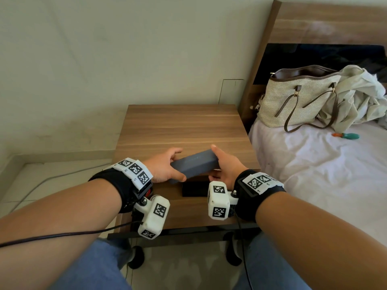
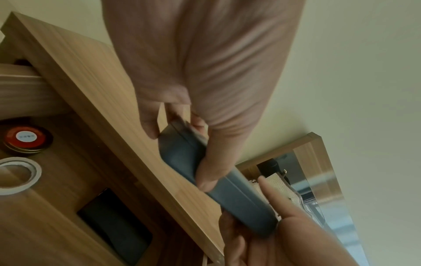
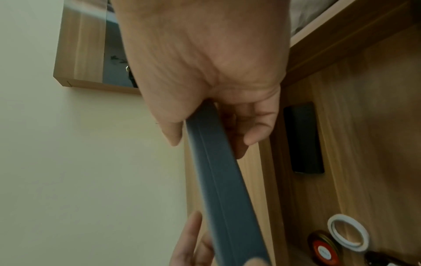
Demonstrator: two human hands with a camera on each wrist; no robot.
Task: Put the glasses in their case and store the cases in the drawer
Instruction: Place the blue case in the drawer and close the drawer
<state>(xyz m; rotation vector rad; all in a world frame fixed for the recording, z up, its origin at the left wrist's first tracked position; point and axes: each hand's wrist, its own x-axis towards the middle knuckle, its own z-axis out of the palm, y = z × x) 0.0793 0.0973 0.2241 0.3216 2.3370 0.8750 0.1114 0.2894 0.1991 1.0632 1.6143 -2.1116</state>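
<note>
A closed grey-blue glasses case [image 1: 193, 165] [image 2: 230, 190] [image 3: 218, 189] is held in the air over the front of the wooden nightstand [image 1: 180, 126]. My left hand [image 1: 167, 167] grips its left end with thumb and fingers. My right hand [image 1: 223, 164] grips its right end, thumb on top. Below them the drawer [image 1: 188, 206] is pulled out, and a black case [image 1: 194, 189] [image 2: 118, 226] [image 3: 304, 138] lies inside it. No glasses are visible.
The drawer also holds a round red-lidded tin [image 2: 27, 139] [image 3: 324, 250] and a white tape ring [image 2: 17, 175] [image 3: 348, 232]. A bed [image 1: 324, 164] with a woven handbag [image 1: 297, 97], crumpled cloth and a small orange-teal tool [image 1: 345, 135] stands to the right. A wall is behind.
</note>
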